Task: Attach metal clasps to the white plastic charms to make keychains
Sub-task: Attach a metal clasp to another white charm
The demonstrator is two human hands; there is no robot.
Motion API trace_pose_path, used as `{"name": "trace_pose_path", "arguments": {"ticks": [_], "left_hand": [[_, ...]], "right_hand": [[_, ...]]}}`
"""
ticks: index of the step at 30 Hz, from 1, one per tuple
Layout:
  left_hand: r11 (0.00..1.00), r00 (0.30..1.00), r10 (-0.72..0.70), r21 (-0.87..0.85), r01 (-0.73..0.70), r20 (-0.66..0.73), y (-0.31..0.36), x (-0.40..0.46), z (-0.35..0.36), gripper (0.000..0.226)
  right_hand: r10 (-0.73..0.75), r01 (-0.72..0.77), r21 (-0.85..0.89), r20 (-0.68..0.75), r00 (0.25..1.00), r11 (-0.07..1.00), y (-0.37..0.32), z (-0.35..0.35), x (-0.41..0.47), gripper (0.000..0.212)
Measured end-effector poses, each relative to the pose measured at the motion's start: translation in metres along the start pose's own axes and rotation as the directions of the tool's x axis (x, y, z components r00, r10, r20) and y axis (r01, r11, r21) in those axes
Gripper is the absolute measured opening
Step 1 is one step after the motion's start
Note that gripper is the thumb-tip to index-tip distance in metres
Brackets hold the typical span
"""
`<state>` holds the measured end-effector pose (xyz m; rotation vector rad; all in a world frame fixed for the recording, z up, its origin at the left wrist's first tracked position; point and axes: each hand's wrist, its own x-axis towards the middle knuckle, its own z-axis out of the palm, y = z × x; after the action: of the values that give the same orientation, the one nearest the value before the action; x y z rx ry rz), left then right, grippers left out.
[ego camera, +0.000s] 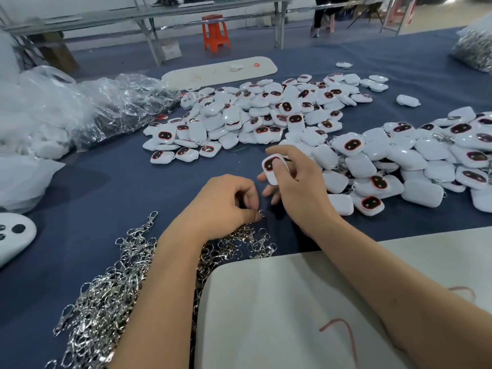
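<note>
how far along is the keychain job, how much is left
Done: the heap of white plastic charms at right shows a few metal clasps among it, so some look finished. In hand: the right hand holds one white charm with a dark red-rimmed face, while the left hand pinches a silver clasp. Left: a large middle pile of charms and a heap of loose silver clasps.

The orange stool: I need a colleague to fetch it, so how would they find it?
Look beyond the blue-covered table to the floor under the long metal bench at the back. The orange stool stands there, the only bright orange thing among grey legs.
</note>
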<state>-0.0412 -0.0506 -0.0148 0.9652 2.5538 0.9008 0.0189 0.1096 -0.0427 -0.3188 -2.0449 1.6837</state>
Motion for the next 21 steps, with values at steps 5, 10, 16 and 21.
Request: {"name": "trace_pose_path", "arguments": {"ticks": [5, 10, 16, 21], "left_hand": [[0.994, 0.966, -0.072, -0.094, 0.05, -0.247, -0.001, 0.004, 0.008, 0.026], [0.862, 0.857, -0.32, -0.499, 0.087, -0.404, 0.004, 0.006, 0.015, 0.018], [0.457, 0.847, -0.468, -0.889, -0.013, -0.253, 0.016, 0.009, 0.017, 0.009], [0.519, 0.837, -0.487, -0.853, 0.048, -0.249, 0.016, 0.01, 0.021, 0.011]], "right_hand": [[0.046, -0.044, 0.071, -0.026, 0.999, 0.997, 0.0, -0.002, -0.001, 0.022], [-0.162, 0.141, -0.255, -0.066, 0.985, 0.957, 0.002, 0.001, -0.011, 0.014], [-0.122, 0.148, -0.213, 0.131, 0.984, 0.966, -0.002, -0.001, -0.01, 0.007], [-0.088, 0.091, -0.077, 0.042, 0.995, 0.993, 0.003, -0.008, -0.006, 0.013]]}}
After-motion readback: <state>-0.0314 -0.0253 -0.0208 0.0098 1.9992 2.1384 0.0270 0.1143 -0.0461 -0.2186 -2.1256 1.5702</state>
